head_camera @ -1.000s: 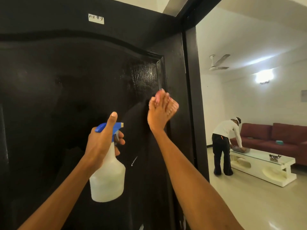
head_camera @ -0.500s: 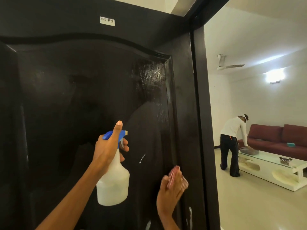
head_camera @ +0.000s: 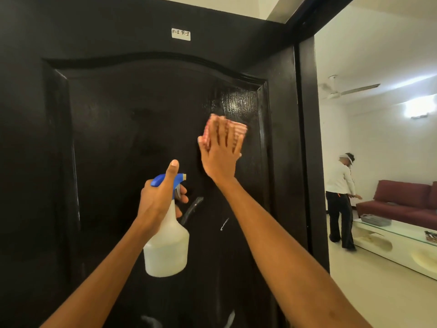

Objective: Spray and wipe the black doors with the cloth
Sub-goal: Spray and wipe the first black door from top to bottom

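Note:
A glossy black door (head_camera: 132, 129) with an arched raised panel fills the left and middle of the view. My right hand (head_camera: 220, 155) presses a pink striped cloth (head_camera: 238, 129) flat against the panel's upper right part, fingers spread over it. My left hand (head_camera: 160, 197) holds a white spray bottle (head_camera: 168, 247) with a blue head by its neck, index finger lying along the top, nozzle facing the door. A wet sheen shows on the panel above the cloth.
A small white label (head_camera: 181, 34) is stuck near the door's top. The black door frame (head_camera: 309, 138) stands on the right. Beyond it, another person (head_camera: 340, 200) stands by a white glass-topped table (head_camera: 397, 245) and a maroon sofa (head_camera: 406, 200).
My right hand with the cloth has gone from low on the door's right edge up onto the upper panel. The bottle hand has stayed in about the same place.

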